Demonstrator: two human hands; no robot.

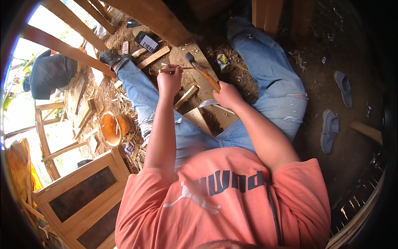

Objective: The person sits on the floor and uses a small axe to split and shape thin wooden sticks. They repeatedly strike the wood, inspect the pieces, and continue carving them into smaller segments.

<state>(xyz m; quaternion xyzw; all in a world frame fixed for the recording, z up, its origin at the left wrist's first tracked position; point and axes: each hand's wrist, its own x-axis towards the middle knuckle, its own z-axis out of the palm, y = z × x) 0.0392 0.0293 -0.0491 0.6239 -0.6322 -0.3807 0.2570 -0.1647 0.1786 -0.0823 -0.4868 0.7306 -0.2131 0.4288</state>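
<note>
My left hand [170,81] is closed around a slim light-wood handle [166,70], from which a thin dark point reaches right. In my right hand [229,95] is a wooden-handled hammer [207,78], held by the lower handle and slanting up to the left. Its dark head [190,57] is close to the thin point; whether they touch I cannot tell. Beneath both hands, between my legs, lies a wide wooden board [184,54]. A pale curved strip [215,104] lies below my right wrist. A short wood offcut [186,97] rests between my forearms.
A phone [146,41] and several wood pieces lie beyond my left hand. An orange bucket [114,128] stands at left among shavings, near a panelled wooden frame [85,186]. Upright timbers [151,18] rise ahead. Grey shoes [330,130] sit at right; another person [52,74] bends at far left.
</note>
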